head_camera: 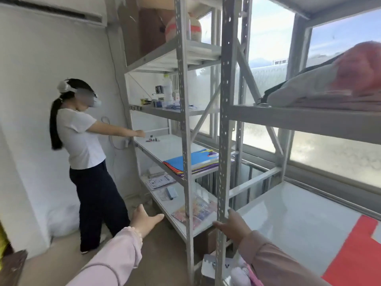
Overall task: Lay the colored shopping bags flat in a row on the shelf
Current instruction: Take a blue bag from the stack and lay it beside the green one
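Both hands are seen low in the view, each in a pale pink sleeve. The left hand (144,220) is held out in open air, fingers spread and thumb apart, nothing in it. The right hand (232,227) is spread too, fingers loose, nothing gripped; it is set against or just in front of the grey upright post (223,182), and actual contact cannot be made out.

Up and beyond the gap between the two hands, a stack of colored bags (192,162) is seen lying flat on a shelf board (165,145), a blue one on top, purple and other edges showing beneath. The stack's middle is crossed by another post, and its count cannot be told.

To the right of the right hand, a white shelf (288,219) is seen, and on it a red bag (354,250) lies flat, cut off by the frame edge; its handles and full outline are not shown.

Just beyond the right hand's fingertips, on a lower board, a patterned sheet (195,211) lies, blurred. Below the right wrist a white card (214,265) and a pale soft thing are partly hidden by the sleeve.

Well beyond the left hand, another person (86,153) in a white shirt and a headset is seen reaching to the far end of the shelving. High above the right hand, a pink and grey bundle (329,83) is out of focus and cut off.
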